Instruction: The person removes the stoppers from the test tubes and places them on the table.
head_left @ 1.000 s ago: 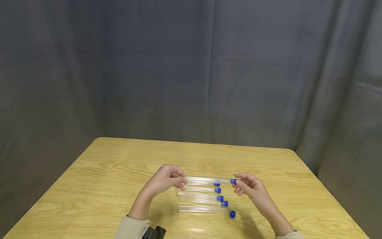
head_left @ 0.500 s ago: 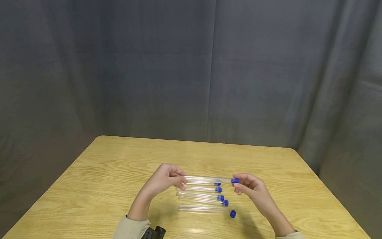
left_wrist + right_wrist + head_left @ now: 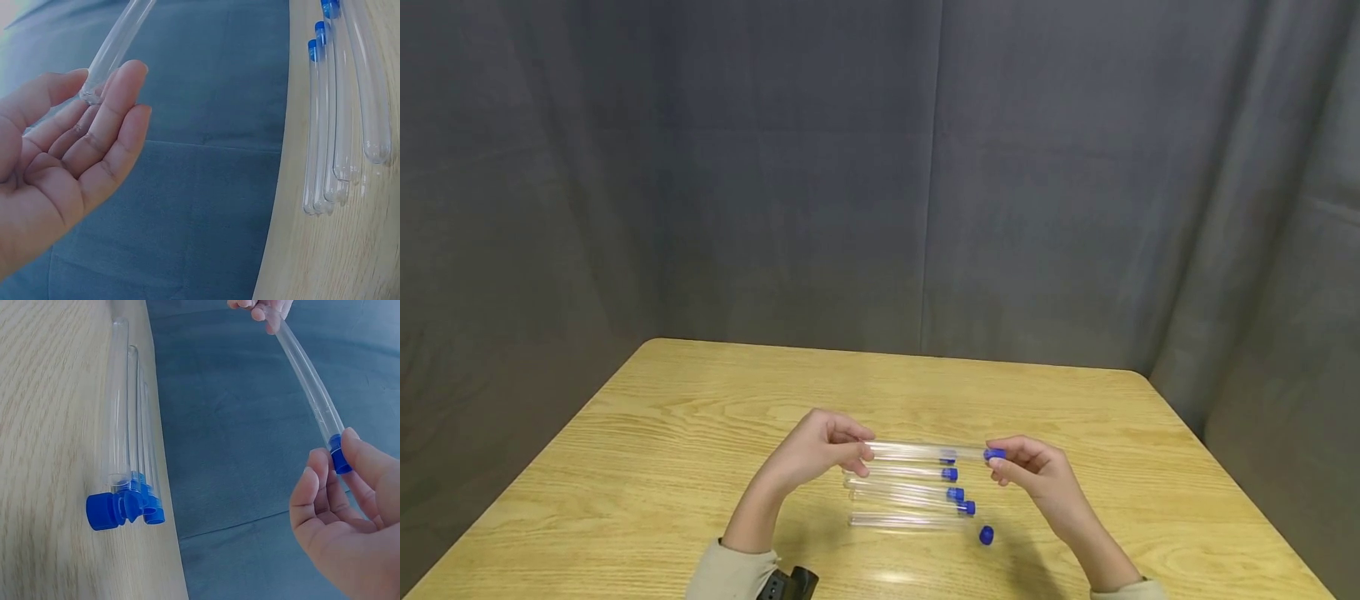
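Above the bench [image 3: 647, 450], head-view clock, 12 = far edge: one clear tube [image 3: 928, 452] held level in the air, lying 9 to 3. Blue cap [image 3: 996, 454] on its 3 o'clock end, plug inside the mouth. Left hand [image 3: 822, 450] pinches the round end at 9. Right hand [image 3: 1037, 479] pinches the cap at 3, thumb and fingers narrow on it. Toward 6 from the held tube, on the bench: four capped tubes [image 3: 341, 122], near-parallel, caps toward 3. Can't tell if neighbours touch. Closest to 6, a bare tube [image 3: 910, 521], mouth at 3, loose cap [image 3: 987, 536] just beside that mouth at 4. Further out: tan sleeves [image 3: 730, 573], black wrist gear [image 3: 786, 586] at left hand's 7, grey curtain [image 3: 790, 192] past the bench at 12.
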Tool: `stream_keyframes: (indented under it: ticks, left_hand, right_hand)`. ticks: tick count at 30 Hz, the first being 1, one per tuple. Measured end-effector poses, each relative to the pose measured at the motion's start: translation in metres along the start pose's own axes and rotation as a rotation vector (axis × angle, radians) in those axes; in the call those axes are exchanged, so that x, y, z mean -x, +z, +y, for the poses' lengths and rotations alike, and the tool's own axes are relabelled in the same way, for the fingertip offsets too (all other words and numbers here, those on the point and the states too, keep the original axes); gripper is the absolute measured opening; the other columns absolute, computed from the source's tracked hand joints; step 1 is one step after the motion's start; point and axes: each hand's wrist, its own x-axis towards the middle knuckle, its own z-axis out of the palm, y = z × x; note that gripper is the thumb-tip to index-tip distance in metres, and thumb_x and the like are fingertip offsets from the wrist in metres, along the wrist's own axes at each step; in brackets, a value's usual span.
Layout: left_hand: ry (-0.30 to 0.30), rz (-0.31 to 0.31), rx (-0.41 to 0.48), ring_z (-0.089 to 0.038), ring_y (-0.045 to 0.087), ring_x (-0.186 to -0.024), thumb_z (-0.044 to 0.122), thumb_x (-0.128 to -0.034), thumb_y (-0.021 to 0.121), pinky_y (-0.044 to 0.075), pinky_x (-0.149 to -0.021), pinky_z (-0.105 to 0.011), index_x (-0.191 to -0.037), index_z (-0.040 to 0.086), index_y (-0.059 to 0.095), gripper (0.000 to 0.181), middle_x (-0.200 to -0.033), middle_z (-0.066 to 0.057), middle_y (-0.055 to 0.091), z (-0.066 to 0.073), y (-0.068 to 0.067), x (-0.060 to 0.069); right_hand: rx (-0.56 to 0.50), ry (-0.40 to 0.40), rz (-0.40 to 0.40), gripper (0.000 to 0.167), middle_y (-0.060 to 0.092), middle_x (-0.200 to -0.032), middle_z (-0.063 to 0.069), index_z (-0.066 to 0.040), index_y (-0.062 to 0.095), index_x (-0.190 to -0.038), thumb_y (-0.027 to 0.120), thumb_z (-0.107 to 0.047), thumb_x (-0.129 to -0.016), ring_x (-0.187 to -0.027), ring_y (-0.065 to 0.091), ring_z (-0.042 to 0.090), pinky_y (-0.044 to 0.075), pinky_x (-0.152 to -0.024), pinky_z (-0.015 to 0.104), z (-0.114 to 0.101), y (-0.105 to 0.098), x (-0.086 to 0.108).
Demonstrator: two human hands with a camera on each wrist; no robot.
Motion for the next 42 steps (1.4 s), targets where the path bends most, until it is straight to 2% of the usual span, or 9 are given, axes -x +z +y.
stream_keyframes:
  ticks: [3, 8, 14, 22, 27, 34, 37, 42]
  left_hand:
    - [0.004, -0.013, 0.004, -0.025, 0.064, -0.069, 0.002, -0.0865, 0.054, 0.05, -0.074, -0.034, -0.106, -0.012, 0.059, 0.024, -0.087, -0.015, 0.066, 0.001, 0.0003, 0.0005]
    - [0.008, -0.023, 0.003, -0.026, 0.064, -0.069, 0.003, -0.0861, 0.055, 0.05, -0.075, -0.034, -0.105, -0.012, 0.06, 0.024, -0.09, -0.017, 0.065, 0.0023, 0.0006, 0.0012]
    - [0.012, -0.022, -0.006, -0.026, 0.064, -0.068, 0.001, -0.0865, 0.054, 0.05, -0.074, -0.033, -0.106, -0.013, 0.059, 0.024, -0.083, -0.014, 0.065, 0.0022, 0.0003, -0.0001]
    - [0.023, -0.017, -0.023, -0.025, 0.065, -0.067, 0.003, -0.0843, 0.059, 0.05, -0.074, -0.033, -0.104, -0.013, 0.06, 0.025, -0.093, -0.019, 0.065, 0.0014, 0.0008, -0.0009]
    - [0.025, -0.009, -0.033, -0.025, 0.065, -0.066, 0.002, -0.0836, 0.059, 0.05, -0.074, -0.034, -0.103, -0.013, 0.061, 0.024, -0.088, -0.02, 0.065, 0.0011, 0.0018, -0.0015]
    - [0.03, 0.007, -0.059, -0.028, 0.064, -0.066, 0.002, -0.0838, 0.059, 0.051, -0.072, -0.033, -0.102, -0.012, 0.062, 0.023, -0.084, -0.016, 0.066, 0.0002, 0.0037, -0.0012]
    - [0.03, 0.007, -0.055, -0.029, 0.064, -0.067, 0.003, -0.0837, 0.06, 0.051, -0.073, -0.033, -0.102, -0.011, 0.062, 0.023, -0.085, -0.015, 0.066, -0.0013, 0.0033, -0.0009]
    - [0.022, -0.008, -0.045, -0.024, 0.064, -0.067, 0.005, -0.084, 0.061, 0.05, -0.075, -0.034, -0.103, -0.012, 0.061, 0.025, -0.092, -0.016, 0.065, -0.0045, 0.001, -0.0004]
  right_hand:
    - [0.012, 0.011, 0.007, 0.026, 0.06, -0.078, 0.005, 0.014, 0.055, -0.102, 0.059, -0.006, -0.086, -0.069, 0.058, 0.013, 0.051, -0.064, 0.028, 0.0019, 0.0004, 0.0009]
    - [0.01, 0.016, -0.017, 0.026, 0.063, -0.079, -0.001, 0.017, 0.053, -0.101, 0.057, -0.005, -0.087, -0.072, 0.062, 0.014, 0.051, -0.066, 0.03, 0.0024, 0.0002, 0.0018]
    - [0.025, -0.005, 0.022, 0.024, 0.062, -0.077, 0.0, 0.016, 0.055, -0.098, 0.058, -0.004, -0.086, -0.07, 0.061, 0.014, 0.051, -0.066, 0.026, -0.0005, 0.0011, 0.0015]
    - [0.062, -0.072, 0.076, 0.019, 0.06, -0.073, 0.005, 0.015, 0.057, -0.093, 0.059, -0.001, -0.084, -0.065, 0.058, 0.011, 0.05, -0.062, 0.024, -0.0011, 0.0041, 0.0005]
    - [0.089, -0.085, 0.128, 0.015, 0.06, -0.071, 0.009, 0.014, 0.058, -0.09, 0.061, 0.001, -0.082, -0.062, 0.058, 0.011, 0.05, -0.06, 0.024, -0.0001, 0.0062, 0.0007]
    - [0.132, -0.106, 0.192, 0.011, 0.062, -0.071, 0.0, 0.012, 0.06, -0.087, 0.062, 0.003, -0.081, -0.06, 0.057, 0.009, 0.051, -0.059, 0.023, 0.0018, 0.0097, 0.001]
    - [0.137, -0.118, 0.19, 0.011, 0.062, -0.071, 0.003, 0.011, 0.06, -0.087, 0.062, 0.003, -0.081, -0.06, 0.057, 0.01, 0.051, -0.058, 0.024, 0.0026, 0.0098, 0.0009]
    - [0.127, -0.117, 0.134, 0.013, 0.062, -0.072, 0.006, 0.012, 0.06, -0.089, 0.061, 0.001, -0.082, -0.062, 0.058, 0.011, 0.051, -0.06, 0.025, 0.0029, 0.0068, 0.0014]
